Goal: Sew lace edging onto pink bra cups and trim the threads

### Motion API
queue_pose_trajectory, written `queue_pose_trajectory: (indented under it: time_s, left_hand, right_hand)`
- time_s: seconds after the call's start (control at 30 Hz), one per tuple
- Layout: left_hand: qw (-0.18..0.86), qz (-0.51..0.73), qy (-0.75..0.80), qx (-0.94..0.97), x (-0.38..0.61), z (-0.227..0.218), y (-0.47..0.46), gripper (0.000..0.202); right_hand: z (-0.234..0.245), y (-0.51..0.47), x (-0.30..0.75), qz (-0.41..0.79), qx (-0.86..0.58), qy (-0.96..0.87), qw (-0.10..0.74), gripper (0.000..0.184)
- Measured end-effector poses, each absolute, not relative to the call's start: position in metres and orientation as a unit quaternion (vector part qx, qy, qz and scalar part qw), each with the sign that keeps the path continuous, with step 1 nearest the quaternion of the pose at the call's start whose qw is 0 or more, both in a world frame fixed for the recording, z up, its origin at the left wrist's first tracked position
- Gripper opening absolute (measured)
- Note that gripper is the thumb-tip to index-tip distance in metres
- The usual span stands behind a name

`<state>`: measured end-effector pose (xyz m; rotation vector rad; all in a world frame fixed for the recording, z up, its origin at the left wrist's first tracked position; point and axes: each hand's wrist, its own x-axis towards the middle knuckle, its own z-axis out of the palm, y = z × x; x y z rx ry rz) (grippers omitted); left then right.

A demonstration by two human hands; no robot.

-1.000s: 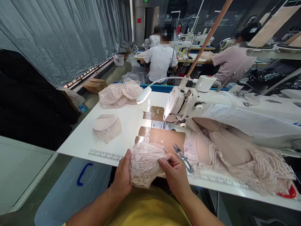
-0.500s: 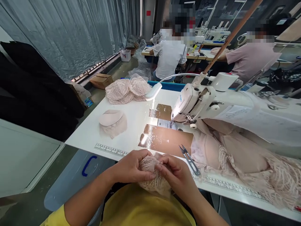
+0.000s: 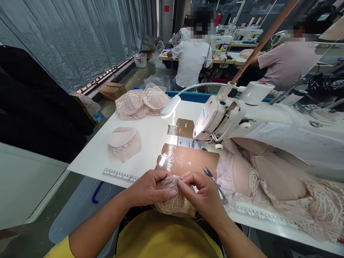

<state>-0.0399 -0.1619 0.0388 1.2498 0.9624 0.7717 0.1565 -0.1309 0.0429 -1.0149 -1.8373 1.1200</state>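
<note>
At the near edge of the white table (image 3: 150, 139), both of my hands grip one pale pink lace piece (image 3: 172, 200), bunched between them above my lap. My left hand (image 3: 147, 188) is closed on its left side, thumb on top. My right hand (image 3: 205, 197) pinches its upper right edge with fingertips. Thread snips (image 3: 215, 181) lie on the table just right of my right hand. A white sewing machine (image 3: 228, 114) stands behind, its head over a shiny brown plate (image 3: 188, 157).
A heap of pink lace and padded cups (image 3: 268, 175) lies under the machine arm at right. A single cup (image 3: 123, 141) and a stack of lace cups (image 3: 142, 102) sit at left. A lamp (image 3: 169, 106) leans over the table. Two seated people work at tables behind.
The lace piece was spread out on the table edge; my hands have gathered it into a bunch and drawn it closer together. The view shifted slightly.
</note>
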Motion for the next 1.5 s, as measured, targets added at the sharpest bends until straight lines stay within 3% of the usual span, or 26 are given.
queue_pose_trajectory:
  time_s: [0.2, 0.3, 0.53, 0.73, 0.93, 1.1, 1.2, 1.3, 1.4, 1.5]
  left_hand:
    - [0.580, 0.331, 0.454, 0.589, -0.032, 0.046, -0.147, 0.027]
    - [0.563, 0.331, 0.446, 0.611, -0.030, 0.047, -0.141, 0.028]
    - [0.696, 0.280, 0.373, 0.546, -0.034, 0.044, -0.127, 0.033]
    - [0.705, 0.269, 0.356, 0.551, -0.031, 0.052, -0.117, 0.031]
    - [0.660, 0.344, 0.367, 0.558, -0.011, 0.045, -0.117, 0.032]
    - [0.663, 0.412, 0.445, 0.439, -0.018, 0.045, -0.115, 0.033]
    - [0.557, 0.456, 0.563, 0.405, -0.051, 0.065, -0.106, 0.029]
    - [0.314, 0.466, 0.664, 0.493, -0.073, 0.083, -0.091, 0.023]
    - [0.101, 0.334, 0.654, 0.671, -0.056, 0.073, -0.068, 0.026]
    - [-0.019, 0.173, 0.579, 0.797, -0.010, 0.037, -0.048, 0.023]
  right_hand:
    - [0.044, -0.120, 0.161, 0.456, -0.436, -0.693, 0.348, 0.011]
    - [0.047, -0.114, 0.166, 0.487, -0.433, -0.694, 0.305, 0.016]
    - [0.055, -0.104, 0.173, 0.494, -0.414, -0.709, 0.286, 0.019]
    - [0.052, -0.098, 0.178, 0.578, -0.379, -0.667, 0.277, 0.021]
    - [0.049, -0.089, 0.179, 0.661, -0.363, -0.599, 0.270, 0.028]
    - [0.052, -0.077, 0.194, 0.649, -0.398, -0.584, 0.281, 0.027]
    - [0.051, -0.071, 0.216, 0.594, -0.438, -0.605, 0.298, 0.026]
    - [0.050, -0.067, 0.232, 0.530, -0.470, -0.645, 0.287, 0.023]
    - [0.055, -0.061, 0.233, 0.455, -0.485, -0.704, 0.248, 0.022]
    - [0.057, -0.052, 0.225, 0.357, -0.489, -0.770, 0.201, 0.025]
